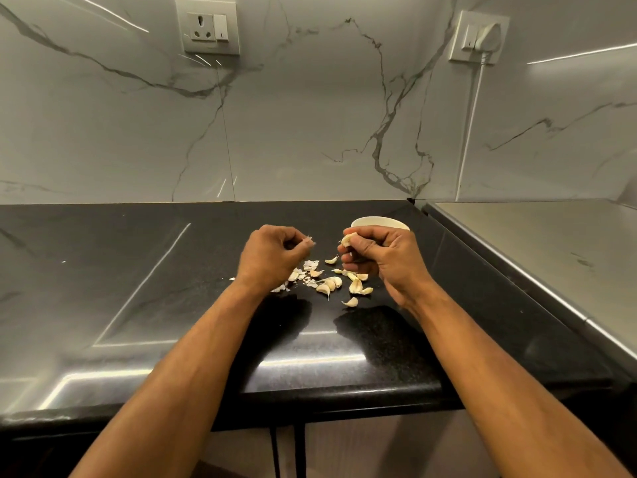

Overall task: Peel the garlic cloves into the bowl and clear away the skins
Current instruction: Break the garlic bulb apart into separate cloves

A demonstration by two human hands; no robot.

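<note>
Holding a garlic clove (346, 239) up near its fingertips, the right hand (375, 257) has its fingers curled round it, just in front of the white bowl (379, 222). Left hand (272, 257) pinches a thin scrap of skin (307, 240) between thumb and fingers. Between and below both hands, loose cloves (355, 286) and papery skins (310, 265) lie scattered on the glossy black table (138, 270). Marble wall behind has a socket (206, 27) and a plugged-in white plug (484, 37). No readable writing anywhere.
</note>
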